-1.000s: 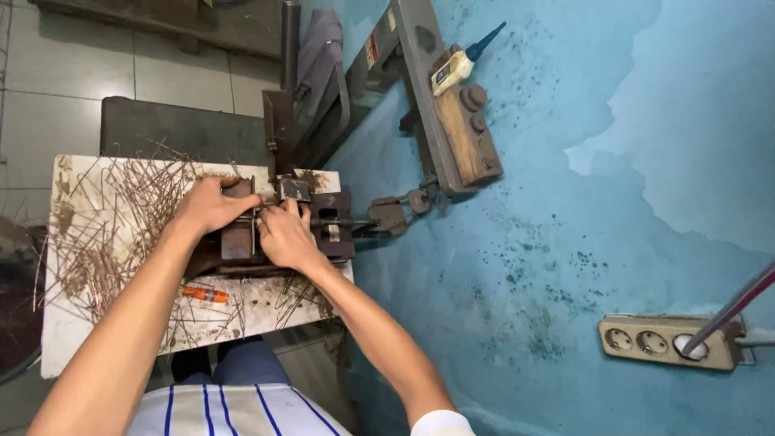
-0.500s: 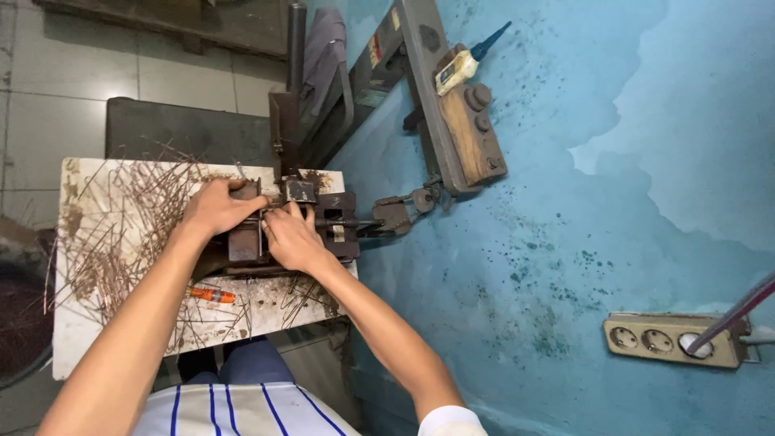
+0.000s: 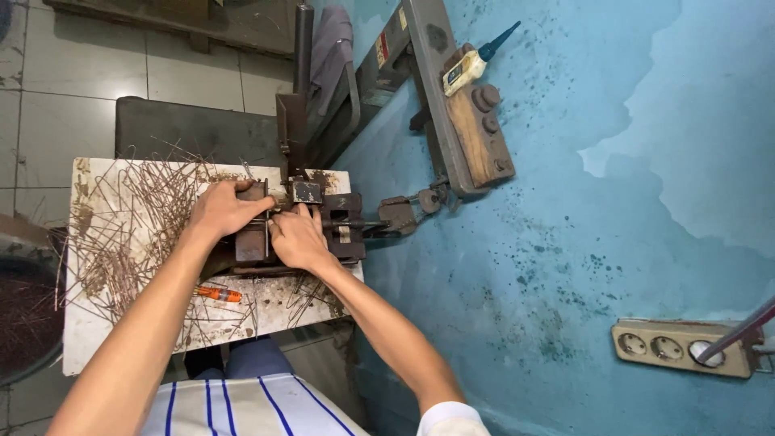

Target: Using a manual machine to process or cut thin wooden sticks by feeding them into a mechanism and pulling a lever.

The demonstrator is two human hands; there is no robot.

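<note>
We see one metal jig [image 3: 323, 222] on the white bench [image 3: 81, 339], one orange tool [image 3: 216, 294], countless wire pieces [image 3: 129, 218]. Our left hand [image 3: 222, 208] curls, clamped round the jig's left block; right hand [image 3: 297, 239] lies on its middle, grip unclear.

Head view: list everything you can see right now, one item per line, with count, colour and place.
metal jig: one, dark rusty, on the bench's right part, against the wall
wire pieces: many, too many to count, rusty brown, spread over the bench's left part
bench top: one, white and stained, left of the wall
orange-handled tool: one, orange, on the bench beside the left forearm
lever arm: one, grey metal, slanting up the wall
wooden block: one, brown, on the lever arm
small bottle: one, yellowish with blue nozzle, atop the block
socket strip: one, beige, on the blue wall, lower right
left hand: resting on the jig's left side
right hand: pressed on the jig's middle
</note>
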